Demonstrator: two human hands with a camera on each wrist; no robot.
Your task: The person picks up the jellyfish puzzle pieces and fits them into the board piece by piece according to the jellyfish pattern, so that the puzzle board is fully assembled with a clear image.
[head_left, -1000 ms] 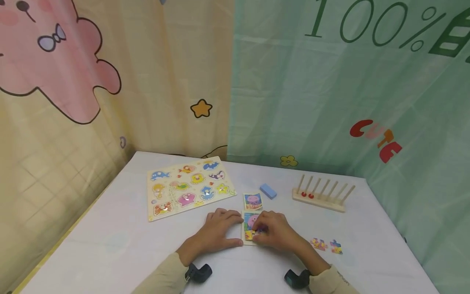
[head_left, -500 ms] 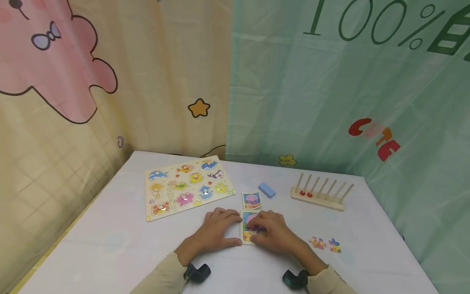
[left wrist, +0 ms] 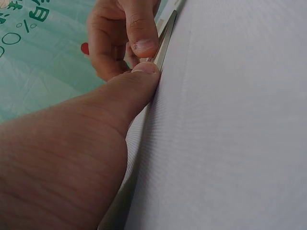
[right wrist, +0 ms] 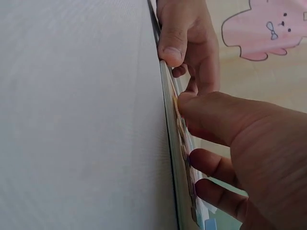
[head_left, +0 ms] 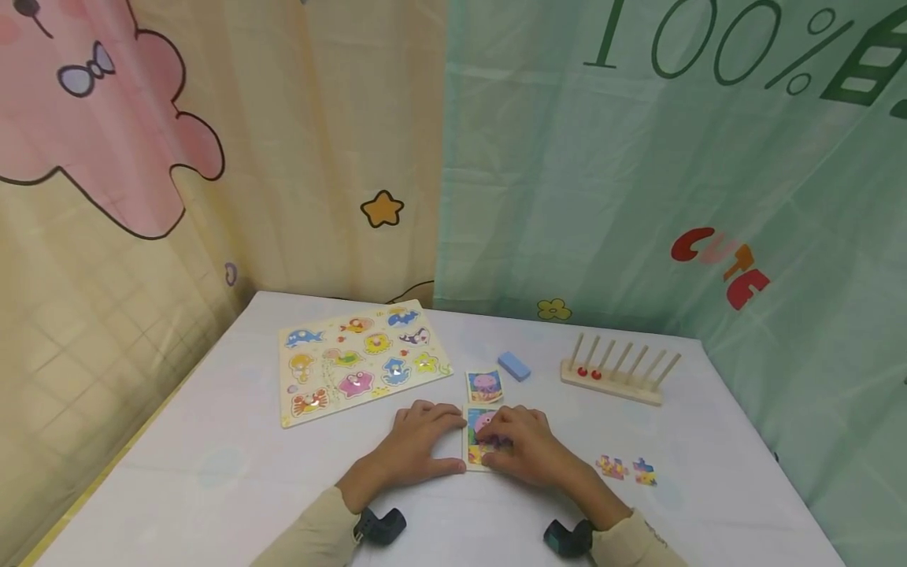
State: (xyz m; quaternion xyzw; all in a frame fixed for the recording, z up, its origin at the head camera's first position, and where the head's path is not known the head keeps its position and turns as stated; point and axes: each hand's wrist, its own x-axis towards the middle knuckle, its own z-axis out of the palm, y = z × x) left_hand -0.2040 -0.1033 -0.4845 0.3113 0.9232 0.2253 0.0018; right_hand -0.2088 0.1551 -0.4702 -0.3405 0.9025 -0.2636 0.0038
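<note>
In the head view, a small jigsaw board (head_left: 464, 453) with a pink cartoon figure lies between the two hands. My left hand (head_left: 420, 445) rests at its left edge, thumb and fingers spread apart. The left wrist view shows the left thumb (left wrist: 139, 79) touching the board's edge. Bent over the board, my right hand (head_left: 527, 445) holds thumb and index finger at a yellowish puzzle piece (head_left: 475, 454) on its lower part. Its other fingertips (right wrist: 204, 160) touch the pieces, in the right wrist view. The right hand hides much of the picture.
A matching picture card (head_left: 484, 386) lies just beyond the board, with a blue block (head_left: 513, 366) behind it. Loose jigsaw pieces (head_left: 612, 466) sit right of the right forearm. A sea-animal peg puzzle (head_left: 364, 362) is back left; a wooden peg rack (head_left: 616, 382) with red beads stands back right.
The right index finger has shifted slightly left over the board, and the yellowish piece now sits more evenly with the picture. The left hand keeps its place at the edge.
</note>
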